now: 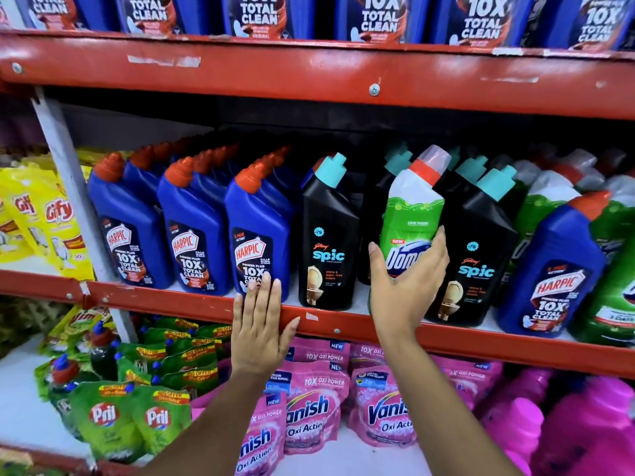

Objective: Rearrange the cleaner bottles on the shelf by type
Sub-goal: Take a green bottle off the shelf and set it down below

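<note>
My right hand [405,286] grips a green and white Domex bottle [412,214] with a red collar, tilted among black Spic bottles on the middle shelf. One black Spic bottle [328,242] stands to its left, another [477,255] to its right. Three rows of blue Harpic bottles [192,231] fill the shelf's left part. A lone blue Harpic bottle [549,269] stands at the right, in front of more green Domex bottles [611,290]. My left hand [257,324] lies flat with fingers apart against the red shelf edge [165,304], fingertips touching the third Harpic bottle [257,235].
Blue Harpic bottles [254,15] line the upper shelf behind a red beam [309,77]. Below lie pink Vanish pouches [309,410], green Pril pouches [130,417] and pink bottles [567,424]. Yellow Gify pouches [44,221] sit left of the grey upright [68,173].
</note>
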Available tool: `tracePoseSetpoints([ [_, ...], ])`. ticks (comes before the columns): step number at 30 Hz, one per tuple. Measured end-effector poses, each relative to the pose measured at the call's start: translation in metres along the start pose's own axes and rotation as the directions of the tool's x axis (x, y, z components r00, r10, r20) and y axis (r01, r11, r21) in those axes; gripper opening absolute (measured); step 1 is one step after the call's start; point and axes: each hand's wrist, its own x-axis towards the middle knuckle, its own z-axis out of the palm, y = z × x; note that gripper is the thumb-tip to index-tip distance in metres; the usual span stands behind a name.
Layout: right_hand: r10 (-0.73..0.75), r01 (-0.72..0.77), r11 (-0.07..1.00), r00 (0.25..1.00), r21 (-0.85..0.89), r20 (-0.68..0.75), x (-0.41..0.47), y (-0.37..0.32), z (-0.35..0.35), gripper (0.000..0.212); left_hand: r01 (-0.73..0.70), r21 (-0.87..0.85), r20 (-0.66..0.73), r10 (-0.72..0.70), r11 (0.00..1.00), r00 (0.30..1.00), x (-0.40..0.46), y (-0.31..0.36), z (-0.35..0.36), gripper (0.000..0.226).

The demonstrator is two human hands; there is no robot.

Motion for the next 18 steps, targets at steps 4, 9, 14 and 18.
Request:
tracePoseSetpoints([
  [4,0.022,-0.022,1.0,0.999,0.001,-0.026,0.001,-0.001,0.003,0.087,-0.014,0.003,-0.055,0.014,1.0,0.998,0.0,-0.001,0.004,0.064],
  [9,0.023,-0.023,1.0,0.999,-0.017,-0.032,0.001,-0.006,0.003,0.087,-0.015,-0.005,-0.084,0.015,1.0,0.996,-0.001,-0.002,0.007,0.063],
  [14,-0.038,0.038,0.999,0.999,-0.002,-0.021,-0.001,-0.014,-0.009,0.085,-0.031,0.001,-0.112,0.031,1.0,0.993,0.0,-0.002,0.007,0.063],
  [18,-0.106,0.107,0.994,0.994,0.036,-0.034,-0.002,-0.028,-0.031,0.083,-0.027,-0.001,-0.134,0.026,1.0,0.991,0.0,0.0,0.007,0.062],
])
